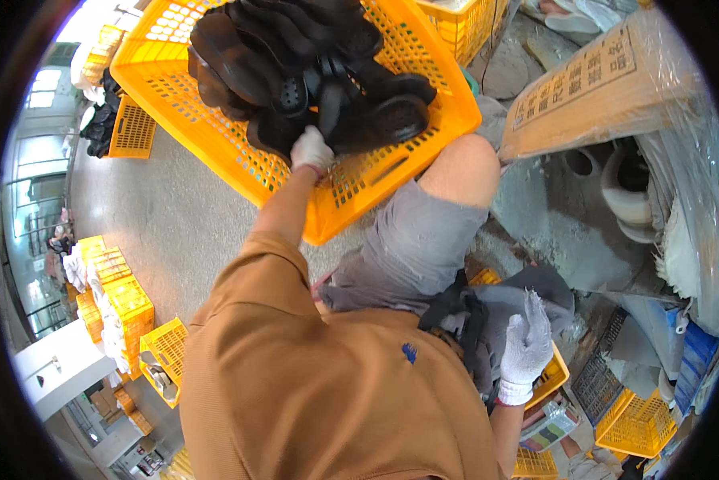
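Presently — picking step | left hand (311, 151) clamped on a black sole (283, 128) in orange crate (215, 136) | right hand (527, 344) spread, empty — next: lift it clear, seemingly.

gloved hands: 2 (311, 150) (527, 344) | big orange crate (215, 140) with black soles (295, 64): 1 | cardboard box (607, 80): 1 | soles: heaped, uncountable | other orange crates (167, 344): several

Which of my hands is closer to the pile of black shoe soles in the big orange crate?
Left. The left hand reaches into the pile of black soles; the right hand rests far below, off the orange crate.
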### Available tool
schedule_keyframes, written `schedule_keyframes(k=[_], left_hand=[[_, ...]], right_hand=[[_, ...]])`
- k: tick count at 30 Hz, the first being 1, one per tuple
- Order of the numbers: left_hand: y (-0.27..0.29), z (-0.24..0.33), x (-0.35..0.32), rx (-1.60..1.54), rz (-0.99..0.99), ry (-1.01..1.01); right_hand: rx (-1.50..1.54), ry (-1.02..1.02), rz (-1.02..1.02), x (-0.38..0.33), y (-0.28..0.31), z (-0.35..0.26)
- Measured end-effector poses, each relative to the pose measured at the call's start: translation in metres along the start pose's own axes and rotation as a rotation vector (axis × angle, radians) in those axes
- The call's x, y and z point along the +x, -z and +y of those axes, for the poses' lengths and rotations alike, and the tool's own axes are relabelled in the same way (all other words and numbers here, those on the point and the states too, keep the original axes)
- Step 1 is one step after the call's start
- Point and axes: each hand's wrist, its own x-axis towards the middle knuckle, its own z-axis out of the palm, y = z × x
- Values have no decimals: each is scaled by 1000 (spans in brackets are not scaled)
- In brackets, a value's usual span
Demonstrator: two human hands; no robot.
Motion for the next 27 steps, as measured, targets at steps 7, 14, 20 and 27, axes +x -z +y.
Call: schedule_keyframes(k=[7,14,20,27], left_hand=[[83,-53,-71,-395,456,-140],[165,47,-151,-1314,572,-6],[100,192,-293,-1668,-965,-350],[-38,369,-338,-1865,-1912,-69]], right_hand=[[57,121,234,5,3,-44],[456,88,-47,7,-12,-65],[824,-354,179,-7,11,-53],[664,-683,650,-25,80,-67]])
